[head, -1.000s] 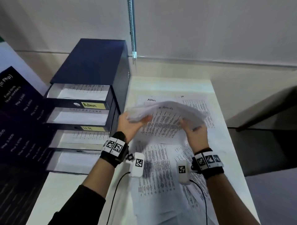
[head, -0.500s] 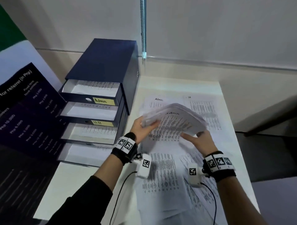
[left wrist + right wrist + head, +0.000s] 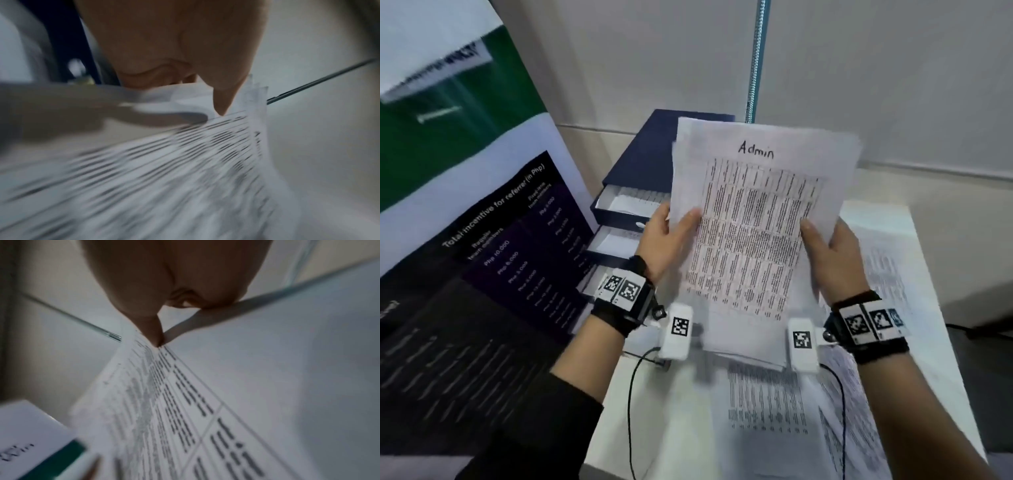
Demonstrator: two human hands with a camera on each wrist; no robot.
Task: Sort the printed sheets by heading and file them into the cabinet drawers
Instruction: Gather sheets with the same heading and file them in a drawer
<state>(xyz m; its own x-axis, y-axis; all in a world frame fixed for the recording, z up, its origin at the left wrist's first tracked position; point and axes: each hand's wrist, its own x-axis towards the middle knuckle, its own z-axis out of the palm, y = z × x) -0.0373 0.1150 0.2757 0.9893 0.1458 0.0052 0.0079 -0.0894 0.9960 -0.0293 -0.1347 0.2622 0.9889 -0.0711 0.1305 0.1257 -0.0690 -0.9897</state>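
A standing banner (image 3: 482,222) at the left reads "Total incentive for referrer (in Php)" above rows of Php amounts. On the white desk (image 3: 671,421) the dark blue drawer cabinet (image 3: 650,161) stands with drawers pulled out, printed sheets (image 3: 767,401) spread beside it. Above the desk, the stack of sheets (image 3: 760,219) headed "Admin" is raised upright, the left hand (image 3: 664,240) and right hand (image 3: 832,257) each with its grip pinching a side edge.

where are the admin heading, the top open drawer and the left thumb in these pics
Admin heading (image 3: 756,151), head view, on the handwritten word atop the held sheets.
top open drawer (image 3: 633,201), head view, on the paper inside it.
left thumb (image 3: 690,219), head view, on its tip pressing the sheet's front.
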